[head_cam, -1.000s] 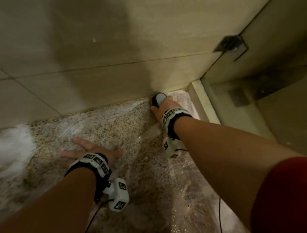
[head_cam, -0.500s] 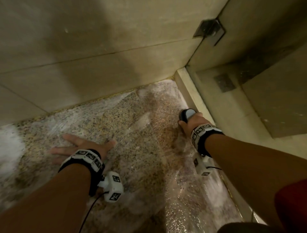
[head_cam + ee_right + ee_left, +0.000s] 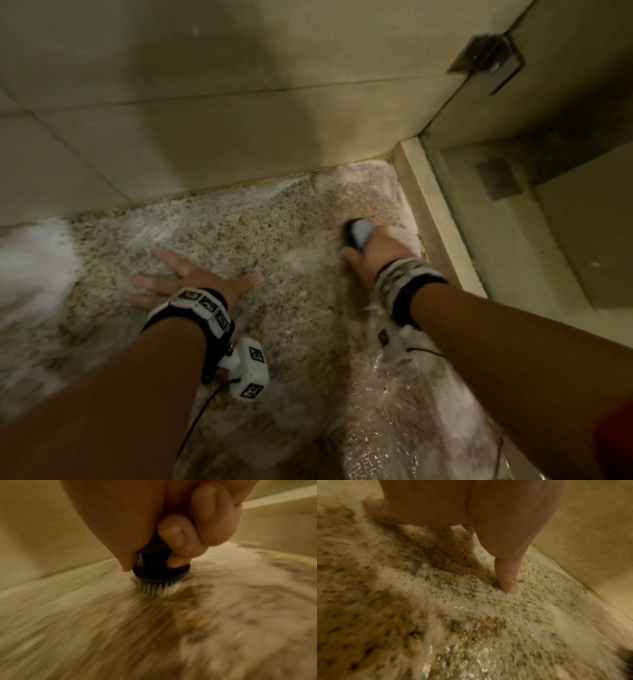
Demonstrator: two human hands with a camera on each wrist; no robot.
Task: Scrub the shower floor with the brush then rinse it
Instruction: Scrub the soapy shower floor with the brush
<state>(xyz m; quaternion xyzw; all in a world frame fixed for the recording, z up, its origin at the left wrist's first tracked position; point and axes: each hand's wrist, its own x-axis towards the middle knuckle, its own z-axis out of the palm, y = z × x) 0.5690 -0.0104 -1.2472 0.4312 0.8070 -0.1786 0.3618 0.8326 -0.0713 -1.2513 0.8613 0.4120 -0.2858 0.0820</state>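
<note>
Right hand [image 3: 371,260] clenched around the brush [image 3: 358,233], fingers [image 3: 173,536] curled over its dark round body, thumb down the other side. Brush upright, bristles [image 3: 159,590] pressed onto the shower floor [image 3: 274,240], near the far right corner, close beside the raised curb [image 3: 435,219] under the glass panel [image 3: 513,240]. Grey top of the brush visible above the knuckles from the head view. Floor around the bristles blurred in the right wrist view.

Left hand [image 3: 191,282] flat on the speckled floor, well apart from the brush, fingers released and spread, thumb [image 3: 506,574] pointing toward the right hand, tip touching the wet stone. Nothing held.

White foam [image 3: 30,267] at the left edge; thinner suds and glistening water [image 3: 394,428] between and under the forearms. Tiled wall [image 3: 205,120] meeting the floor along the far side. Dark metal hinge [image 3: 486,63] on the glass panel, upper right. Marked wristbands on both wrists, white camera unit [image 3: 248,370] with cable under the left one.
</note>
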